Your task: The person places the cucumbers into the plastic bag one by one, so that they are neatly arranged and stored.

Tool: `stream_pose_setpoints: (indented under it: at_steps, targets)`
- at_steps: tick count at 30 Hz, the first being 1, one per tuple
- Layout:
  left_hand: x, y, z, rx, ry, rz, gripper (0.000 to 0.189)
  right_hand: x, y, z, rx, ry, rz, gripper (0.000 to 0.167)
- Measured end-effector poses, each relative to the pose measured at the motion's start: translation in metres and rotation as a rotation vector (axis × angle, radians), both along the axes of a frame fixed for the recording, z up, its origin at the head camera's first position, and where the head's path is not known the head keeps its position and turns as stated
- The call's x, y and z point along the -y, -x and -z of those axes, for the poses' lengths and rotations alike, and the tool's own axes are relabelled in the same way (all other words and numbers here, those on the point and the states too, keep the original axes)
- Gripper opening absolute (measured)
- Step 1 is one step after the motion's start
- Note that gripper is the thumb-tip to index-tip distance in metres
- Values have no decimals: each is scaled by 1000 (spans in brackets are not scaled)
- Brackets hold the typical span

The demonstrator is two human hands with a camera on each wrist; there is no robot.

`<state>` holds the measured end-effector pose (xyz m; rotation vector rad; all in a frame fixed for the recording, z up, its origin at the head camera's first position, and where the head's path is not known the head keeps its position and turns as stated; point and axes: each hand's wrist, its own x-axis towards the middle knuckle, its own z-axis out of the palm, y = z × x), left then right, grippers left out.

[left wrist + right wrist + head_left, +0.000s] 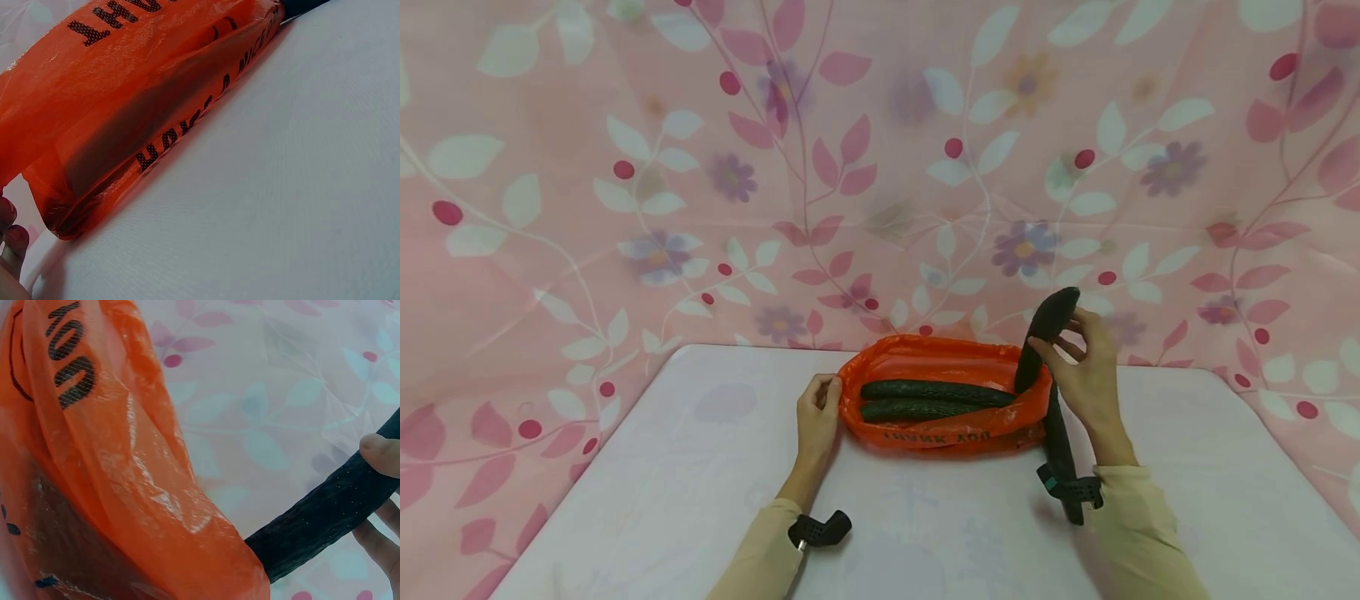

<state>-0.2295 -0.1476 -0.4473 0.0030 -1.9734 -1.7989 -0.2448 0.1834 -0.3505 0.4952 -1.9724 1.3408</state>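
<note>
Table (pixel 715 467): we see a muted, greyish white under dim, diffuse light, whose source we cannot place.
Table shadows: soft and faint; we find one toward the near edge, beside the lying cucumber (pixel 1060 450), and another along the base of the orange bag (pixel 125 75).
Bag glare: we catch glossy white streaks in the right wrist view.
Held cucumber (pixel 1047 329): nearly black from the head; we make out pale specks up close.
Floral cloth (pixel 250 406): we get it hazy behind the sharper bag.
</note>
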Motion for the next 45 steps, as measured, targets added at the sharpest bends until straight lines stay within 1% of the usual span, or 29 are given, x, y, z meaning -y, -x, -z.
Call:
stream_pose_setpoints:
  at_steps: [2, 3, 9, 11, 14, 16, 17, 19, 21, 22, 24, 27, 29, 34, 40, 45]
  targets:
    - [1, 1, 2, -4, 8, -3, 20, 3, -1, 0, -22, -44, -7, 53]
    - [1, 3, 5, -6, 5, -5, 20, 5, -2, 0, -35, -67, -17, 53]
    - [6, 17, 27, -27, -1, -37, 21, 15, 1, 4, -136, -185, -120, 59]
    - [6, 19, 30, -49, 7, -48, 21, 18, 2, 5, -142, -203, -157, 60]
    - [5, 20, 33, -106, 4, -57, 20, 21, 2, 7, -117, -221, -197, 57]
    - [5, 20, 34, -129, 7, -62, 19, 22, 3, 7, -103, -225, -219, 54]
    - [5, 20, 34, -137, 7, -63, 19, 23, 3, 7, -100, -225, -231, 54]
    - [5, 21, 34, -128, -2, -61, 19, 25, 4, 9, -103, -235, -248, 52]
    - [5, 20, 32, -100, -7, -59, 21, 27, 6, 10, -98, -238, -271, 50]
    - [5, 20, 31, -88, -14, -55, 22, 27, 10, 14, -102, -243, -278, 51]
    - [4, 15, 22, -58, -27, -42, 22, 27, 17, 21, -107, -270, -269, 51]
    - [2, 7, 10, -36, -32, -25, 22, 27, 28, 32, -101, -301, -261, 53]
    - [2, 2, 2, -24, -39, -14, 21, 29, 31, 35, -88, -327, -258, 53]
    - [3, 2, 1, -32, -50, 1, 23, 34, 34, 34, -71, -401, -268, 51]
    - [4, 3, 0, -39, -44, -9, 22, 44, 40, 33, -26, -489, -300, 49]
    - [1, 4, 1, -10, -53, 19, 22, 48, 45, 38, 17, -552, -327, 48]
